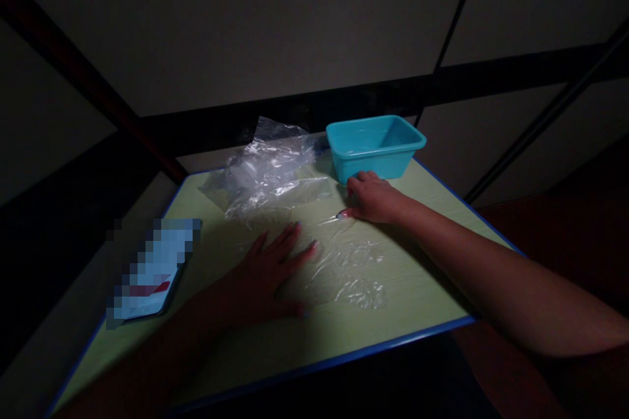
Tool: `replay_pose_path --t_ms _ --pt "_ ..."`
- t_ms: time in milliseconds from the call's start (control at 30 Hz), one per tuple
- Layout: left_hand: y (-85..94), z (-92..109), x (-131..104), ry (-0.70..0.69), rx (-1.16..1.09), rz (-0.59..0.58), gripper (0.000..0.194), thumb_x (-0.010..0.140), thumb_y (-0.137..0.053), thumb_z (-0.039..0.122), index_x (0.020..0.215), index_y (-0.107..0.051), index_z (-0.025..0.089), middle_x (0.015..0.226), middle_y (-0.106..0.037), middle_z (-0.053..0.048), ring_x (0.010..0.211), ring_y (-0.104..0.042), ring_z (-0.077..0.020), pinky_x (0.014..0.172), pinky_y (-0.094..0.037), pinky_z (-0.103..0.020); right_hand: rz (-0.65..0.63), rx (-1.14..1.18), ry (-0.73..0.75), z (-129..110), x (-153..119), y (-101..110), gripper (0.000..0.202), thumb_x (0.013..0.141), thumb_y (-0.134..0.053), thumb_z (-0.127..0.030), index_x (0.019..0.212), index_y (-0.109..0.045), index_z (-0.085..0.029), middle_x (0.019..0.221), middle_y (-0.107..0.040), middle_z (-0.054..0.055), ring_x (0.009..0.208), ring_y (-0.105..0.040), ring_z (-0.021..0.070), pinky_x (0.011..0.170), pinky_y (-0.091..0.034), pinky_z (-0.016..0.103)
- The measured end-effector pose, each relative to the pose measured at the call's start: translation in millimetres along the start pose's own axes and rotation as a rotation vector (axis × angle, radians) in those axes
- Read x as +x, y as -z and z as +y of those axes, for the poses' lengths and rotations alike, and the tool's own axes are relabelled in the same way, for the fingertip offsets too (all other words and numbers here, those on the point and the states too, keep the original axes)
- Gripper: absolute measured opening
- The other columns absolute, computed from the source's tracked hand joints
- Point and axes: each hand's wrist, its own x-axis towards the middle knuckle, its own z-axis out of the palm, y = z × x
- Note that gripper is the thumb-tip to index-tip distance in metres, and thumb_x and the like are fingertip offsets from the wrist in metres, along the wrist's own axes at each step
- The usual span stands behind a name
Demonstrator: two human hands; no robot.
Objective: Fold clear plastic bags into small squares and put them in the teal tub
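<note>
While left fingers [298, 258] lie spread, clear film [354, 268] touches tips

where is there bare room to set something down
Bare tabletop shows near the front edge, right of the flat plastic, and between phone and left hand. Crowded: middle, right hand included; back, crumpled plastic beside turquoise tub.

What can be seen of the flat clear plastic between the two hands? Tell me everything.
The clear plastic looks like thin film, colourless and see-through, wrinkled with glossy highlights. It lies spread on the yellow-green tabletop, which shows through it. The left hand, fingers spread, is at its left side; the right hand is at its far end, thumb apparently touching it. Its full outline is hard to make out, and whether it is a sheet or bag is unclear.
</note>
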Motion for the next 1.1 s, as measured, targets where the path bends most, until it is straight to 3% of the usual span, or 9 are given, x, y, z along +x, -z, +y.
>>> replay_pose_path --t_ms 100,200,300,433,567,800,933,1100 --pt "1.0 1.1 0.4 -0.001 0.004 0.019 0.095 0.082 -0.042 0.078 0.155 -0.007 0.029 0.160 0.002 -0.019 0.147 -0.006 -0.0429 0.110 -0.010 -0.070 0.039 -0.003 0.029 -4.8 -3.7 -1.5 0.057 0.088 -0.057 -0.052 0.129 -0.052 -0.013 0.131 -0.050 0.023 0.120 -0.046 0.0390 0.092 -0.044 0.050" --pt "3.5 2.0 1.1 0.021 -0.008 0.077 0.093 0.086 -0.039 0.075 0.156 -0.005 0.024 0.161 0.000 -0.018 0.147 -0.003 -0.0406 0.112 -0.010 -0.068 0.031 0.034 0.162 -15.9 -11.5 -4.5 0.062 0.096 -0.043 -0.051 0.147 -0.035 -0.016 0.154 -0.030 0.021 0.139 -0.030 0.0388 0.106 -0.030 0.060" --pt "5.0 3.9 2.1 0.070 -0.004 0.113 0.093 0.088 -0.037 0.074 0.156 -0.005 0.019 0.161 -0.004 -0.018 0.148 -0.003 -0.0377 0.113 -0.008 -0.066 -0.108 0.125 0.348 -29.6 -22.1 -6.0 0.065 0.099 -0.036 -0.049 0.154 -0.021 -0.019 0.162 -0.009 0.016 0.148 -0.009 0.0350 0.113 -0.015 0.064" --pt "2.2 7.1 2.9 0.107 -0.001 0.030 0.098 0.087 -0.035 0.076 0.155 -0.007 0.011 0.160 -0.004 -0.020 0.149 -0.005 -0.0347 0.116 -0.010 -0.061 -0.306 0.185 0.459 -44.0 -33.5 -3.3 0.069 0.100 -0.032 -0.049 0.156 -0.011 -0.015 0.161 0.000 0.015 0.148 -0.004 0.0298 0.115 -0.010 0.061" --pt "0.4 8.3 2.1 0.131 -0.014 -0.007 0.100 0.086 -0.032 0.078 0.155 -0.007 0.010 0.159 -0.003 -0.020 0.149 -0.005 -0.0343 0.116 -0.010 -0.060 -0.407 0.160 0.441 -43.2 -34.5 -0.1 0.071 0.099 -0.033 -0.053 0.156 -0.011 -0.016 0.160 0.000 0.015 0.148 -0.002 0.0287 0.116 -0.008 0.061" --pt "3.0 7.9 -0.1 0.129 -0.036 -0.015 0.099 0.086 -0.033 0.078 0.156 -0.006 0.013 0.160 -0.002 -0.019 0.148 -0.003 -0.0363 0.115 -0.011 -0.062 -0.329 0.083 0.290 -22.7 -28.7 0.2 0.076 0.093 -0.043 -0.055 0.155 -0.020 -0.017 0.159 -0.013 0.016 0.146 -0.015 0.0342 0.114 -0.015 0.063" --pt "2.9 8.9 0.3 0.139 -0.037 -0.019 0.098 0.087 -0.031 0.077 0.156 -0.006 0.013 0.160 -0.001 -0.019 0.149 -0.003 -0.0354 0.115 -0.011 -0.061 -0.319 0.039 0.172 -25.8 -31.8 5.3 0.088 0.088 -0.050 -0.059 0.155 -0.016 -0.012 0.159 -0.011 0.018 0.146 -0.013 0.0357 0.116 -0.012 0.060" --pt "6.5 7.2 1.5 0.138 -0.091 0.062 0.093 0.089 -0.023 0.076 0.156 -0.003 0.014 0.161 -0.002 -0.018 0.149 -0.003 -0.0331 0.116 -0.009 -0.061 -0.359 0.067 0.347 -34.2 -37.7 5.0 0.089 0.091 -0.041 -0.064 0.155 -0.013 -0.010 0.159 -0.007 0.017 0.147 -0.011 0.0326 0.117 -0.011 0.058"
